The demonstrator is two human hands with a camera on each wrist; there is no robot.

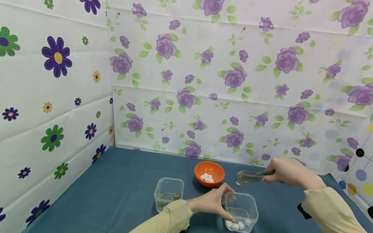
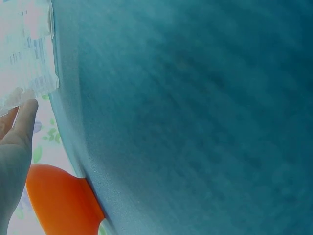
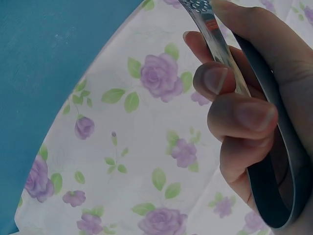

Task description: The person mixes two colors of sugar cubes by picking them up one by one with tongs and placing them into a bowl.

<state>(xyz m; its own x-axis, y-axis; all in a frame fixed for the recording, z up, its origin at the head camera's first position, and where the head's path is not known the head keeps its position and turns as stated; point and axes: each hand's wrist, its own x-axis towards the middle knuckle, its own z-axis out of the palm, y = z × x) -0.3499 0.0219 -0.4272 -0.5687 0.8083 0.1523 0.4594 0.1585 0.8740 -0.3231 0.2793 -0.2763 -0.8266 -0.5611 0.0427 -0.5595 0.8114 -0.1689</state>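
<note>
1. above the blue tabletop (image 1: 126,192), toward the person's right, metal tongs (image 1: 251,176) hang in the air. a pale speck under their patterned tip is too small to identify.
2. the right hand (image 1: 289,173) grasps the tongs, fingers curled round the handles; the right wrist view shows their bent end emerging below the fingers. whether the tips meet cannot be told.
3. from this grip the tongs reach out leftward, their long axis running roughly crosswise and nearly level. the tip therefore lies left of the right hand, the nearer hand to the handles.
4. on the near side of the tip, and lower, the right-hand clear container (image 1: 248,205) stands on the table, with white pieces (image 1: 235,226) gathered at its near end.
5. the left hand (image 1: 212,201) grasps that container's left side, thumb toward the near end, fingers toward the far end.
6. left of the tip, just beyond the left hand, sits an orange bowl (image 1: 218,170) holding white cubes (image 1: 206,177).
7. farther left, beside the left wrist, another clear container (image 1: 168,185) holds brown pieces (image 1: 176,196).
8. behind everything hangs a backdrop (image 1: 176,75) of purple flowers.
</note>
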